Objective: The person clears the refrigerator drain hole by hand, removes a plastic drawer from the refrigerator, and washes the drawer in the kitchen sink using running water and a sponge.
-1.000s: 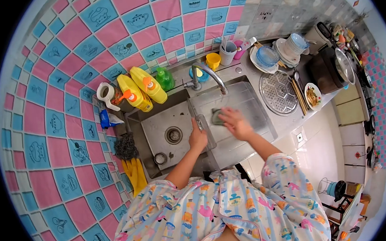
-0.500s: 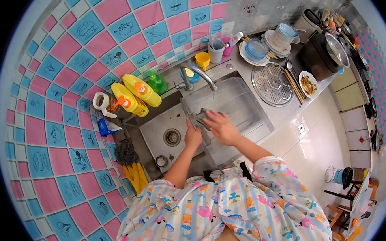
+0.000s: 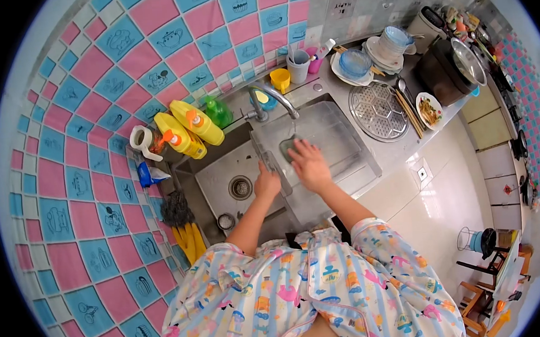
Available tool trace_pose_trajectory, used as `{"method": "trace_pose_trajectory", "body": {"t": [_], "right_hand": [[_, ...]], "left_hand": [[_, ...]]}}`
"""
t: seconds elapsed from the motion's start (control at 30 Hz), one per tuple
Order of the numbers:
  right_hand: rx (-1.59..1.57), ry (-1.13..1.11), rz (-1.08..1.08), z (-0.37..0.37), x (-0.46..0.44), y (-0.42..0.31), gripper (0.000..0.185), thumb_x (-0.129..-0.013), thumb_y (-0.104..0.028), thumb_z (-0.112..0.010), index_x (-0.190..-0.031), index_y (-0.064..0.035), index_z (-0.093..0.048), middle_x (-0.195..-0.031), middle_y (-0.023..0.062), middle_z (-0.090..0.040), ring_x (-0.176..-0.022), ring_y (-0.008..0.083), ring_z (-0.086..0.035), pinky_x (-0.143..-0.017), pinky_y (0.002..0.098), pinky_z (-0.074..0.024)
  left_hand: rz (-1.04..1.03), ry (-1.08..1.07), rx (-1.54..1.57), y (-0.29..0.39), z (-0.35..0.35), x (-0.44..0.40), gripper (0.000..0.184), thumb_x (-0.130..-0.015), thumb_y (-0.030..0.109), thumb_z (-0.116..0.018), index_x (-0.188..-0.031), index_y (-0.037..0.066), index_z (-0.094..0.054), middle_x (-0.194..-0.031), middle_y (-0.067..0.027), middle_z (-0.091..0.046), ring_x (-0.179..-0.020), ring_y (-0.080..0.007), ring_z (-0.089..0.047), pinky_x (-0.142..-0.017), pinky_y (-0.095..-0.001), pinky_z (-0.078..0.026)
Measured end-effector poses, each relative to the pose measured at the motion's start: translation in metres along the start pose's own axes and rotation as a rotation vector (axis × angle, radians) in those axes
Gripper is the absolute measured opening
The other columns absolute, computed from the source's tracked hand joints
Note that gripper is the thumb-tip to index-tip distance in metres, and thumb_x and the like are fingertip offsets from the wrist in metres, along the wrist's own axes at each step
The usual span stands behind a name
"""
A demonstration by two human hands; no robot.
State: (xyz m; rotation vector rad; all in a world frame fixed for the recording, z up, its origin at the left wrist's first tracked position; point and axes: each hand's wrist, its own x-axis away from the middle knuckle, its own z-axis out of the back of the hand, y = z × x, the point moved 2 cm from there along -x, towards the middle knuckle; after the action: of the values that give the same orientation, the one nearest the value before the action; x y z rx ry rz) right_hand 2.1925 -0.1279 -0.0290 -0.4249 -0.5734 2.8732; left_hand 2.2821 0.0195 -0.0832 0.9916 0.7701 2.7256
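Observation:
A clear, flat-bottomed plastic container or tray [image 3: 336,133] lies over the right part of the steel sink. My right hand [image 3: 310,164] presses a dark green pad [image 3: 289,149] on its surface, fingers spread over the pad. My left hand [image 3: 266,181] is closed on the container's left edge, near its handle. Left of it is the open basin [image 3: 215,178] with a round drain [image 3: 240,187]. The faucet [image 3: 288,105] arches above the container's back edge.
Yellow bottles [image 3: 196,123] and a green bottle [image 3: 218,112] stand behind the basin. A perforated steel rack [image 3: 380,112], chopsticks, stacked dishes [image 3: 389,47] and a plate of food [image 3: 429,110] are on the right counter. Yellow gloves [image 3: 190,240] hang at the left.
The right hand with the green pad has moved from the container's middle to its left edge, then slightly right again. The left hand keeps its place, while the view has shifted slightly.

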Motion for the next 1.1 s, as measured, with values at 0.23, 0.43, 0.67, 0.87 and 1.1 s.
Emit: {"method": "trace_pose_trajectory", "body": {"t": [0.23, 0.43, 0.67, 0.87, 1.1], "right_hand": [[-0.319, -0.032, 0.115, 0.005, 0.014, -0.016, 0.022, -0.077, -0.008, -0.065, -0.098, -0.0065, -0.067, -0.12, 0.011, -0.057, -0.115, 0.0338, -0.049, -0.096, 0.042, -0.0425], [-0.116, 0.042, 0.185, -0.015, -0.032, -0.044, 0.034, -0.074, -0.002, -0.062, -0.108, 0.0011, -0.061, -0.127, 0.0152, -0.049, -0.12, 0.0351, -0.042, -0.099, 0.0416, -0.0399], [-0.13, 0.016, 0.188, -0.03, -0.031, -0.044, 0.033, -0.074, -0.009, -0.062, -0.106, -0.0002, -0.063, -0.12, 0.0149, -0.052, -0.116, 0.0349, -0.044, -0.098, 0.042, -0.0401], [0.159, -0.093, 0.331, -0.026, -0.032, -0.077, 0.025, -0.076, -0.015, -0.06, -0.094, 0.0002, -0.067, -0.117, 0.014, -0.054, -0.114, 0.0329, -0.045, -0.095, 0.0407, -0.0417], [-0.056, -0.205, 0.137, -0.02, -0.017, -0.073, 0.017, -0.074, -0.012, -0.062, -0.088, -0.0068, -0.072, -0.116, 0.0075, -0.057, -0.111, 0.0291, -0.046, -0.093, 0.0389, -0.0414]], "left_hand": [[-0.032, -0.037, -0.017, -0.003, 0.014, 0.011, 0.068, -0.092, 0.032, -0.039, -0.149, 0.006, -0.013, -0.103, -0.0233, -0.065, -0.091, -0.0389, -0.065, -0.082, -0.0446, -0.05], [-0.239, -0.044, 0.551, -0.061, -0.051, -0.052, 0.08, -0.09, 0.061, -0.031, -0.151, 0.014, -0.009, -0.139, -0.0193, -0.041, -0.12, -0.0346, -0.046, -0.097, -0.0486, -0.038], [-0.122, -0.36, 0.995, -0.016, 0.01, 0.015, 0.105, -0.073, 0.09, -0.025, -0.152, 0.025, -0.004, -0.155, -0.0135, -0.017, -0.141, -0.0389, -0.018, -0.104, -0.0626, -0.024], [-0.111, -0.393, 1.147, -0.008, 0.017, 0.021, 0.091, -0.083, 0.075, -0.038, -0.151, 0.019, -0.016, -0.147, -0.0144, -0.034, -0.131, -0.034, -0.037, -0.099, -0.0536, -0.035], [-0.185, -0.093, 0.948, -0.05, -0.019, -0.056, 0.074, -0.09, 0.031, -0.055, -0.15, 0.01, -0.018, -0.132, -0.0163, -0.051, -0.114, -0.0257, -0.055, -0.089, -0.0374, -0.047]]}}
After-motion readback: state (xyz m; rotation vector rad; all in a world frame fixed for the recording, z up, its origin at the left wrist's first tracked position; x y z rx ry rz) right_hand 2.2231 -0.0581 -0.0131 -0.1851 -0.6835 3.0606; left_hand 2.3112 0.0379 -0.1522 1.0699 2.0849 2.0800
